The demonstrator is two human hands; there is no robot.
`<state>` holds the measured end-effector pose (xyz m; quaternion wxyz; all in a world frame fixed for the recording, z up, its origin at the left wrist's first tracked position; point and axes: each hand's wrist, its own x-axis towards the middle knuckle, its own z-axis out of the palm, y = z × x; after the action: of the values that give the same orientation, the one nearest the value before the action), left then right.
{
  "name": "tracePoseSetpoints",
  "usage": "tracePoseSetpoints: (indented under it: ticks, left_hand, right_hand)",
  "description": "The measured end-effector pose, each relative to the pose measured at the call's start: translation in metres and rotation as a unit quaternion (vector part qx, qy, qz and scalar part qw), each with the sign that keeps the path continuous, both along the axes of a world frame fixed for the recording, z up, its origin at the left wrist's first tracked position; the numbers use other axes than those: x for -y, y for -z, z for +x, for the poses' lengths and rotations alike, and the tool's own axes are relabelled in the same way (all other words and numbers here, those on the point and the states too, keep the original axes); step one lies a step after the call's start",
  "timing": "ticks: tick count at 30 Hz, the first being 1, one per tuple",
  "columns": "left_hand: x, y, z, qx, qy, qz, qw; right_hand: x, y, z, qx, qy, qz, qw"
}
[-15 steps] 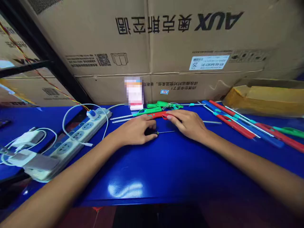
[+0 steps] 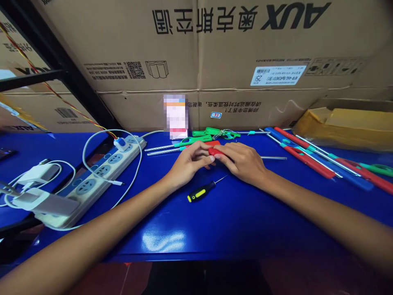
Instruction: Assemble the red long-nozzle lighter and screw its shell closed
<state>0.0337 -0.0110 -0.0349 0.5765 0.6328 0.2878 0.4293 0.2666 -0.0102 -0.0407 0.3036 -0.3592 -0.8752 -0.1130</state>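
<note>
Both hands meet over the middle of the blue table. My right hand is closed on a red-handled lighter, whose metal tube sticks out to the right beyond my fingers. My left hand is closed too, thumb and fingertips pinching the left end of the same red handle. Most of that handle is hidden by my fingers. Nearer to me lies a small screwdriver with a black and yellow grip, its shaft pointing right. Just behind my hands are a green lighter and another red lighter.
A white power strip with chargers and cables stands at left. Several red, blue and green long lighters lie at right, near a brown carton. A large cardboard box walls the back, with a blurred packet before it.
The screwdriver has left my left hand and now lies on the table. My left hand has shifted right to the red handle beside my right hand. The view has tilted slightly.
</note>
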Motion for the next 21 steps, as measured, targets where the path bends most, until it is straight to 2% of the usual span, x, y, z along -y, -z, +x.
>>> tracePoseSetpoints:
  ticks: [3, 6, 13, 17, 21]
  left_hand:
    - [-0.001, -0.001, 0.001, 0.013, -0.009, -0.065, 0.998]
    - [-0.002, -0.002, 0.003, 0.011, -0.013, -0.089, 0.996]
    - [-0.006, -0.001, 0.008, -0.031, -0.006, -0.082, 0.996]
    - [-0.007, 0.001, 0.010, -0.084, -0.029, -0.076, 0.993]
    - [-0.011, 0.003, 0.006, -0.088, -0.001, -0.065, 0.994]
  right_hand:
    - [-0.002, 0.005, -0.002, 0.029, -0.007, 0.009, 1.000]
    - [-0.002, 0.007, -0.005, 0.041, 0.009, 0.017, 0.999]
    - [0.001, 0.005, -0.010, 0.044, 0.066, -0.054, 0.995]
    - [0.000, 0.003, -0.014, 0.013, 0.100, -0.098, 0.990]
    - [-0.002, 0.003, -0.015, 0.001, 0.084, -0.128, 0.988]
